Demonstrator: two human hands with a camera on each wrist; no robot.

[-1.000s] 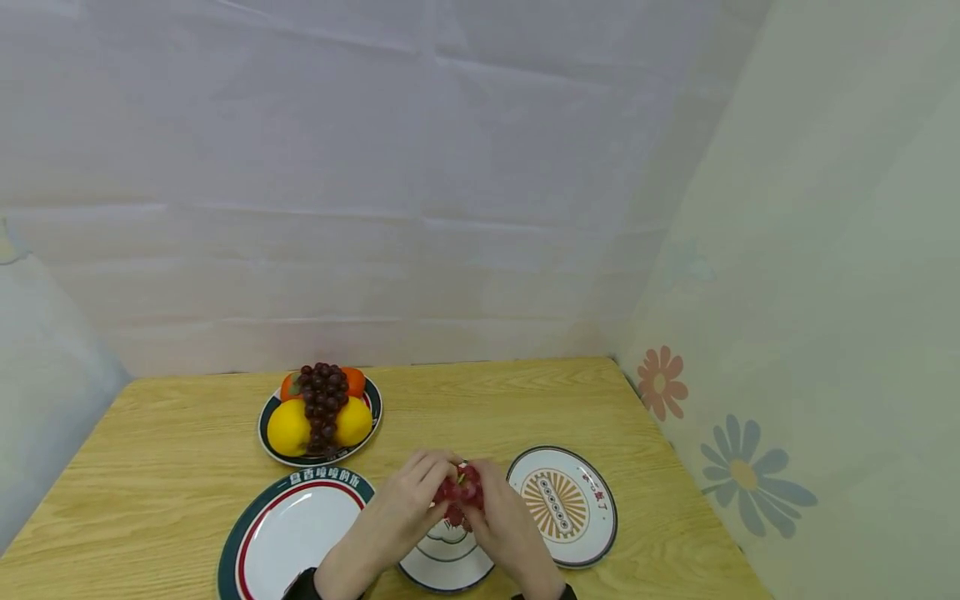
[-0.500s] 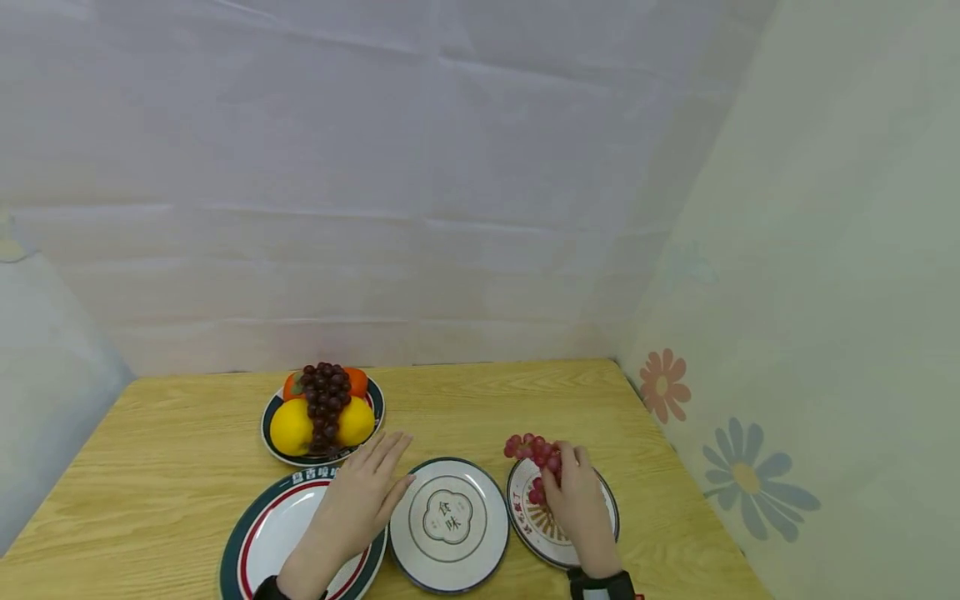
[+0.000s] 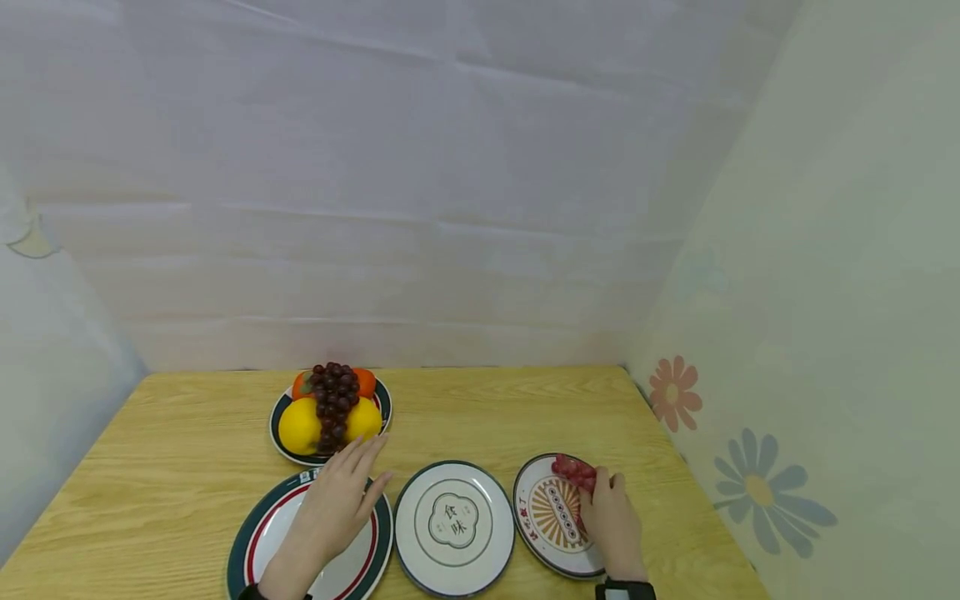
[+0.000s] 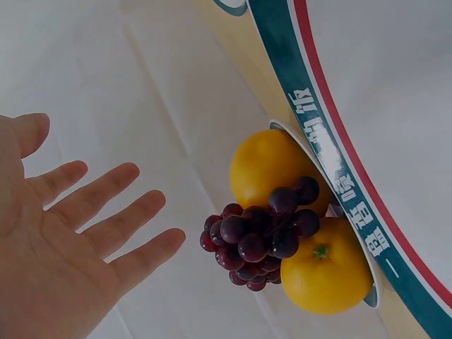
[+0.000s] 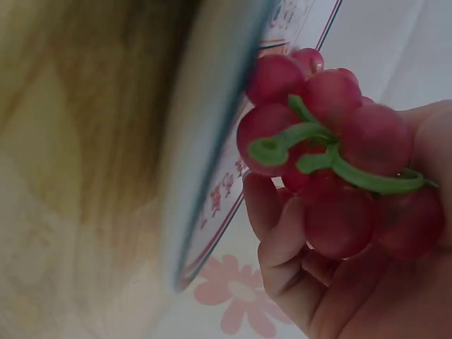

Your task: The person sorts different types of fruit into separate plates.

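My right hand (image 3: 613, 523) grips a bunch of red grapes (image 3: 574, 472) over the right-hand white plate (image 3: 536, 500), which has an orange sunburst print. In the right wrist view the fingers (image 5: 282, 247) curl round the grapes (image 5: 332, 162), and a green stem shows on top. My left hand (image 3: 336, 504) hovers over the large green-rimmed plate (image 3: 258, 533) with its fingers spread and nothing in it. Just beyond its fingertips is the fruit plate (image 3: 281, 446), bearing dark purple grapes (image 3: 335, 400), yellow fruits (image 3: 300, 427) and orange persimmons (image 3: 364, 382).
Between my hands lies a white plate (image 3: 420, 550) with a dark rim and a printed emblem. All the plates rest on a wooden table (image 3: 465, 417). A pale cloth wall (image 3: 420, 192) rises behind it, and a flower-printed one (image 3: 795, 333) on the right.
My hands have parted from over the middle plate. The right hand has carried the red grapes right and down to the sunburst plate; the left has moved left, its fingers straightening.
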